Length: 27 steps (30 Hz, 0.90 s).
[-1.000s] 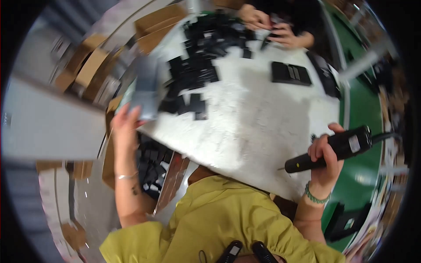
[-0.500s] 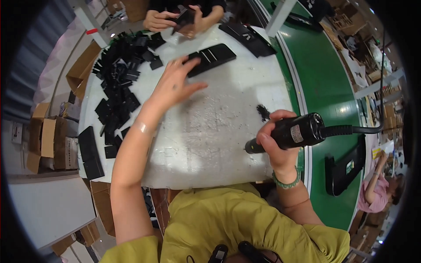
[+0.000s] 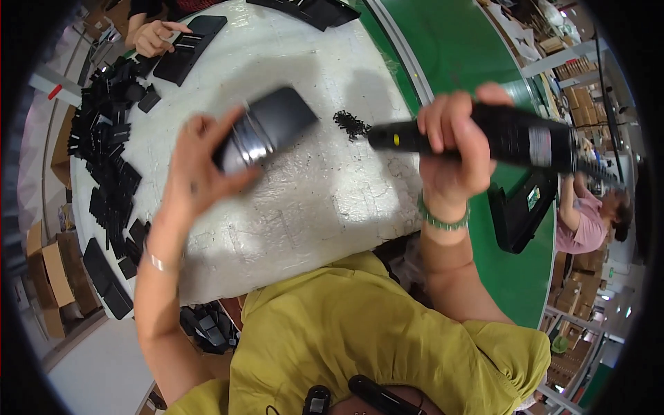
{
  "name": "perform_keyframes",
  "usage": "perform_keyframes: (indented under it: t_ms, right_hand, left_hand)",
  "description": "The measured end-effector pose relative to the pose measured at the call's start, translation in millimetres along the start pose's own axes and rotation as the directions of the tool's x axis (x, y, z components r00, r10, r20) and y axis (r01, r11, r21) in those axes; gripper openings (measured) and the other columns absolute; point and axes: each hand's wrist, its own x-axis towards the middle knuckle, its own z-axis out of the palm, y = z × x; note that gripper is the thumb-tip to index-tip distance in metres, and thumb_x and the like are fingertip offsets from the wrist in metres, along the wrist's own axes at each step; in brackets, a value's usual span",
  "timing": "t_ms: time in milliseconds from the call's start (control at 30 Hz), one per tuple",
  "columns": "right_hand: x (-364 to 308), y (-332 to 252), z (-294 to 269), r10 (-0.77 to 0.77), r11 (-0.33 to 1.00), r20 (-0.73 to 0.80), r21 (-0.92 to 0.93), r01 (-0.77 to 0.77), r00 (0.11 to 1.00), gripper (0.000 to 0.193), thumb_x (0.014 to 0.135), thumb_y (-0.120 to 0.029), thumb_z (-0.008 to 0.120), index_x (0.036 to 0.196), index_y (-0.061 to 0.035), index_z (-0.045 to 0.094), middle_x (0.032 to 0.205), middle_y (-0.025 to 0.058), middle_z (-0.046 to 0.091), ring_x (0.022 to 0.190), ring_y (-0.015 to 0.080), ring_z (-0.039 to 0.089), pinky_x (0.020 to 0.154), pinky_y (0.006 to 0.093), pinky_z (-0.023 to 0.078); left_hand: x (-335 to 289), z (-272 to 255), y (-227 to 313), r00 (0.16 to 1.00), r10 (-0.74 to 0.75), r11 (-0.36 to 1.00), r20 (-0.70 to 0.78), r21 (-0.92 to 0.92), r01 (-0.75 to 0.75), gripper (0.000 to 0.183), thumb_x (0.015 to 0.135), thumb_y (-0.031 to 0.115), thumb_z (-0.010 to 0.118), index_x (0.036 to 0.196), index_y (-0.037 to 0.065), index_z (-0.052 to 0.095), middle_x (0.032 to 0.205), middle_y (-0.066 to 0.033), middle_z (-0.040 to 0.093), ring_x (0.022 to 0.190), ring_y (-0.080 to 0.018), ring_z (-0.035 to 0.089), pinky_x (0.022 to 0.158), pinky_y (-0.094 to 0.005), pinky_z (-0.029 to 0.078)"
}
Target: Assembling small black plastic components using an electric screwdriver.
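My left hand (image 3: pixel 197 166) grips a black plastic casing (image 3: pixel 283 117) by its left end, thumb and fingers on either side. Two shiny strips cross the casing, which is tilted above the table and smeared by motion. In my right hand (image 3: pixel 456 142) is a black corded electric screwdriver (image 3: pixel 522 142), its fingers wrapped round the body. The screwdriver's nose points left, close to a small heap of black screws (image 3: pixel 351 124) on the white table (image 3: pixel 297 214). Whether its tip touches the screws I cannot tell.
A co-worker's hand (image 3: pixel 153 38) rests by another black casing (image 3: pixel 194 48) at the far left. Many black plastic parts (image 3: pixel 104 145) are heaped along the left edge. To the right runs a green conveyor (image 3: pixel 456 48), carrying a black housing (image 3: pixel 519 214). Cardboard boxes (image 3: pixel 59 273) stand beyond the left edge.
My left hand has taken hold of a casing and brought it nearer. The screwdriver has moved up, its nose coming to the screw heap. The view has shifted; the co-worker's hand is now by a casing.
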Motion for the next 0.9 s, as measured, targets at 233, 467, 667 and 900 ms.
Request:
perform_keyframes:
  t_ms: [233, 467, 667, 900]
  right_hand:
    - [39.3, 49.1, 0.4, 0.068, 0.976, -0.167, -0.195, -0.101, 0.984, 0.028, 0.074, 0.000, 0.056, 0.100, 0.0020, 0.046, 0.065, 0.0054, 0.047, 0.050, 0.0149, 0.044, 0.051, 0.0310, 0.040]
    - [39.9, 62.4, -1.5, 0.100, 0.986, -0.150, -0.116, -0.118, 0.984, 0.025, 0.071, 0.006, 0.058, 0.094, 0.0022, 0.049, 0.062, 0.0047, 0.051, 0.048, 0.0138, 0.050, 0.048, 0.0270, 0.041]
    - [36.1, 35.4, 8.5, 0.053, 0.994, -0.100, -0.087, -0.062, 0.994, 0.028, 0.074, 0.004, 0.055, 0.101, 0.0022, 0.047, 0.063, 0.0063, 0.049, 0.048, 0.0148, 0.046, 0.049, 0.0282, 0.040]
    - [28.5, 10.0, 15.0, 0.034, 0.999, -0.045, -0.009, -0.035, 0.998, 0.034, 0.076, -0.001, 0.051, 0.109, 0.0001, 0.042, 0.062, 0.0065, 0.048, 0.050, 0.0147, 0.043, 0.053, 0.0313, 0.041]
  left_hand:
    - [-73.9, 20.4, 53.3, 0.951, -0.004, 0.990, 0.311, -0.136, 0.049, 0.075, 0.054, 0.023, 0.081, 0.123, 0.011, 0.054, 0.109, -0.0190, 0.047, 0.099, -0.0349, 0.045, 0.088, -0.0407, 0.040]
    - [-40.6, 19.4, 40.5, 0.998, 0.049, 0.985, 0.040, -0.166, -0.042, 0.067, 0.056, 0.034, 0.081, 0.114, 0.007, 0.058, 0.120, -0.0151, 0.047, 0.113, -0.0354, 0.042, 0.095, -0.0416, 0.037]
    - [36.4, 62.3, 33.3, 0.991, 0.080, 0.965, -0.109, -0.240, -0.104, 0.025, 0.069, 0.020, 0.074, 0.088, 0.005, 0.068, 0.083, -0.0089, 0.061, 0.093, -0.0280, 0.051, 0.080, -0.0376, 0.041]
    - [59.6, 84.3, 41.0, 0.939, 0.284, 0.933, -0.194, -0.167, -0.317, 0.013, 0.072, 0.015, 0.070, 0.082, 0.006, 0.069, 0.076, -0.0054, 0.065, 0.086, -0.0267, 0.054, 0.077, -0.0372, 0.044]
